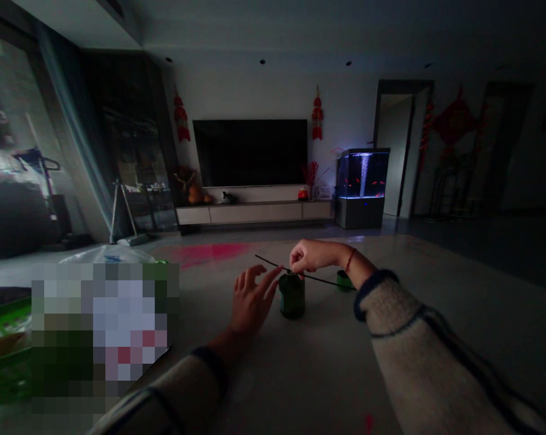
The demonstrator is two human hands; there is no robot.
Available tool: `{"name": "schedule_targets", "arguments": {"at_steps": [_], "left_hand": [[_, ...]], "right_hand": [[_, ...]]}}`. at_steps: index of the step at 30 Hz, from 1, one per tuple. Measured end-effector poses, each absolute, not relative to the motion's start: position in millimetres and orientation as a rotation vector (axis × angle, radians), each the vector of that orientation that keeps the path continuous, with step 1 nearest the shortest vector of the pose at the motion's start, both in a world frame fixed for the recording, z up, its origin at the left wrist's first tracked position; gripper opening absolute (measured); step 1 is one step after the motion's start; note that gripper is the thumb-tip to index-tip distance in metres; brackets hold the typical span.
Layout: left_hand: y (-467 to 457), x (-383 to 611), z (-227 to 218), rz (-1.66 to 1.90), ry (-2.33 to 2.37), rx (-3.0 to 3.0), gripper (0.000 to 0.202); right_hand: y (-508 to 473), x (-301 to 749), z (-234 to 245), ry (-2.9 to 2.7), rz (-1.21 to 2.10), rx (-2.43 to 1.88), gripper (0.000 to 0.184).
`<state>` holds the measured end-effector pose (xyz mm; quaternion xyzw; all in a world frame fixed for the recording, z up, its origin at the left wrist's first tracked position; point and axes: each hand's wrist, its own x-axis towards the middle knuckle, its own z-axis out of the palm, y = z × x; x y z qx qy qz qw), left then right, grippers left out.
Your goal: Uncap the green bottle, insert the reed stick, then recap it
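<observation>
A dark green cylindrical container (292, 300), like a cut-off bottle, stands upright in front of me. Across its top lies a thin dark stick (321, 280), slanting down to the right and poking out on both sides. My right hand (308, 256) is closed above the container's rim, its fingertips pinched at the stick; what else they may hold is hidden. On the left side, my left hand (251, 296) has its fingers apart, the index fingertip at the stick beside the rim. Behind the stick's right end sits a short green ring-like piece (344, 280), partly covered by my right forearm.
At my left are a green basket (5, 380) and a blurred-out patch, with a clear plastic bag (105, 254) behind. Pink stains mark the pale surface (340, 362). Farther off stand a low TV cabinet (255, 211), a television (250, 152) and a lit fish tank (362, 175).
</observation>
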<state>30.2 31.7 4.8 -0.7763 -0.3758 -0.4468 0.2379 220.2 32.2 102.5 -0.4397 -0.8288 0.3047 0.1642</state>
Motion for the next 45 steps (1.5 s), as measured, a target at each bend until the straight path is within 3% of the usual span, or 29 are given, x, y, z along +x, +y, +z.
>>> {"name": "schedule_targets", "arguments": {"at_steps": [7, 14, 21, 27, 33, 45], "left_hand": [[34.8, 26.2, 5.2, -1.275, -1.124, -2.015, 0.021], [39.3, 22.3, 2.9, -1.282, -1.188, -1.967, 0.019], [44.2, 20.3, 0.7, -1.317, -1.273, -1.945, 0.019], [46.7, 21.3, -1.5, -1.325, -1.284, -1.961, 0.018], [46.1, 23.4, -2.0, -1.310, -1.253, -2.026, 0.018], [48.0, 23.5, -3.8, -1.340, -1.259, -2.144, 0.021]], "right_hand": [[32.9, 217.8, 100.6, -2.476, 0.837, -1.251, 0.010], [29.0, 223.8, 106.4, -2.365, 1.100, -1.265, 0.015], [18.7, 235.5, 119.8, -2.078, 1.280, -0.869, 0.017], [21.2, 235.7, 120.5, -1.991, 1.191, -0.604, 0.019], [24.9, 226.5, 119.0, -1.968, 1.021, -0.649, 0.014], [32.0, 244.1, 132.9, -1.315, 0.691, -0.576, 0.022]]}}
